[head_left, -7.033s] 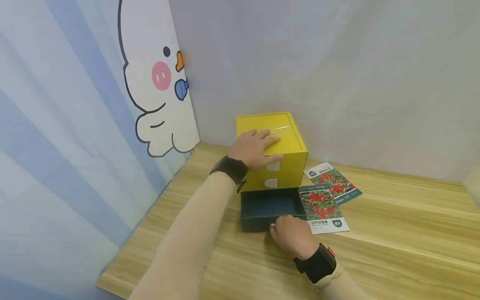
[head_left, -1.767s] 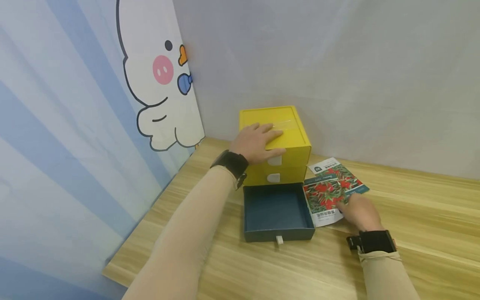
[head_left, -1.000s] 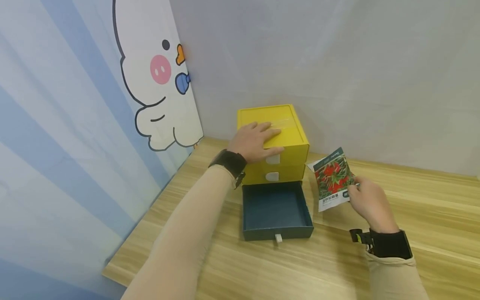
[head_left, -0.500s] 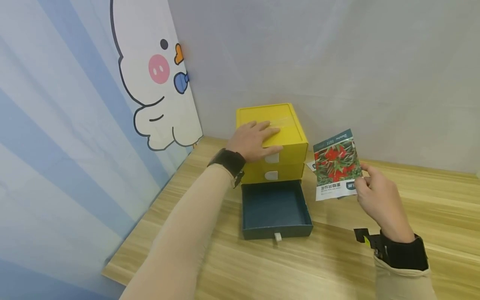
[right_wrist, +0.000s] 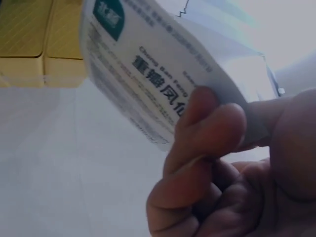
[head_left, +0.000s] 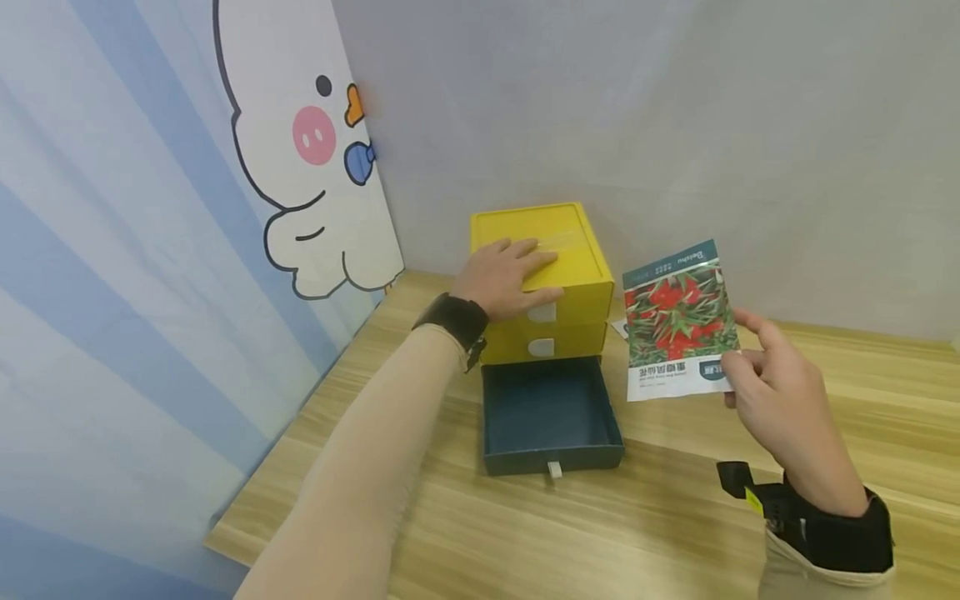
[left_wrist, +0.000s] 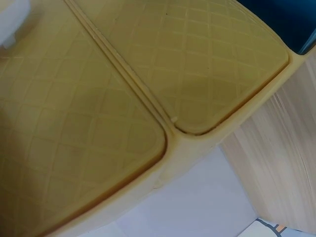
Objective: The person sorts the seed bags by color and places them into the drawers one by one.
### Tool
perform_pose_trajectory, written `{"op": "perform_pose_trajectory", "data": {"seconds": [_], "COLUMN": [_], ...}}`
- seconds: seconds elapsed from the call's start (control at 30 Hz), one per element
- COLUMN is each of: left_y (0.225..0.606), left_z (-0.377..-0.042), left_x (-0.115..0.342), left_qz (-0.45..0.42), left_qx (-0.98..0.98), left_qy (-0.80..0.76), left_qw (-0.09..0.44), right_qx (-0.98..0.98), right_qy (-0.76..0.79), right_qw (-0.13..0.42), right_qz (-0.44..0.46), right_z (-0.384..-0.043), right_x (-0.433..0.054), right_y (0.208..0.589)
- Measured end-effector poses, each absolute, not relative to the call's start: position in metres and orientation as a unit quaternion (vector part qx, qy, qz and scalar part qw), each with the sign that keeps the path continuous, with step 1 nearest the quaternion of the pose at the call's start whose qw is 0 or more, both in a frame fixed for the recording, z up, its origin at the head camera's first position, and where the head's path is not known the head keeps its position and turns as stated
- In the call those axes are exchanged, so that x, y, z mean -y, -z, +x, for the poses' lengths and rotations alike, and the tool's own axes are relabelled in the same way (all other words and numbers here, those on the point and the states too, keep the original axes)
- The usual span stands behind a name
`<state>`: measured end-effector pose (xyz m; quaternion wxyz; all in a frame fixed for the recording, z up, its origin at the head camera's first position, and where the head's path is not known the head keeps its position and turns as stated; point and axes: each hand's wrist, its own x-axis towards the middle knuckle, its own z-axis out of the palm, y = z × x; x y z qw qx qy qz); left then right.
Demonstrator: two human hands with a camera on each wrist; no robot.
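My right hand (head_left: pixel 783 400) pinches a seed packet (head_left: pixel 678 321) between thumb and fingers at its lower right corner. The packet has red flowers on its front and is raised over the table, right of a yellow drawer box (head_left: pixel 577 300). Its printed back (right_wrist: pixel 143 64) shows in the right wrist view, with fingertips pressed on it. My left hand (head_left: pixel 501 279) rests on the box top, fingers spread. Below the two shut drawers, the dark bottom drawer (head_left: pixel 551 412) is pulled out and nothing shows inside it. A white tab (head_left: pixel 554 470) sticks out of its front.
Behind the held packet, a corner of a second packet (head_left: pixel 619 330) peeks out on the wooden table (head_left: pixel 540 542). A grey-white sheet (head_left: pixel 750 125) hangs at the back. A cartoon cutout (head_left: pixel 300 192) and a blue-striped curtain (head_left: pixel 112 292) stand left.
The right hand first pulled the bottom drawer farther out by its front, then let go, picked the upper seed packet off the table and raised it. The left hand stays on the box.
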<state>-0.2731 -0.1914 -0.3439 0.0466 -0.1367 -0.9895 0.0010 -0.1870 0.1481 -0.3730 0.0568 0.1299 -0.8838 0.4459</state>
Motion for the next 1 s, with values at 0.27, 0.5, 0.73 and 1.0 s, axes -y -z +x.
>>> {"op": "perform_pose_trajectory", "data": {"seconds": [0.27, 0.5, 0.73, 1.0], "left_y": [0.344, 0.345, 0.345, 0.346], "left_z": [-0.272, -0.273, -0.275, -0.275], "left_x": [0.192, 0.192, 0.192, 0.192], "left_qz": [-0.138, -0.137, -0.134, -0.138], "left_qx": [0.989, 0.989, 0.990, 0.989], "left_qy": [-0.001, 0.000, 0.004, -0.003], "left_qw": [0.051, 0.052, 0.049, 0.053], "right_qx": [0.884, 0.888, 0.875, 0.827], "right_qy": [-0.433, -0.411, -0.410, -0.429], "right_qw": [0.051, 0.059, 0.046, -0.059], "right_qz": [0.168, 0.199, 0.251, 0.359], "right_z": [-0.175, -0.163, -0.159, -0.153], "right_x": [-0.151, -0.151, -0.148, -0.121], "right_y": [0.367, 0.364, 0.367, 0.371]}}
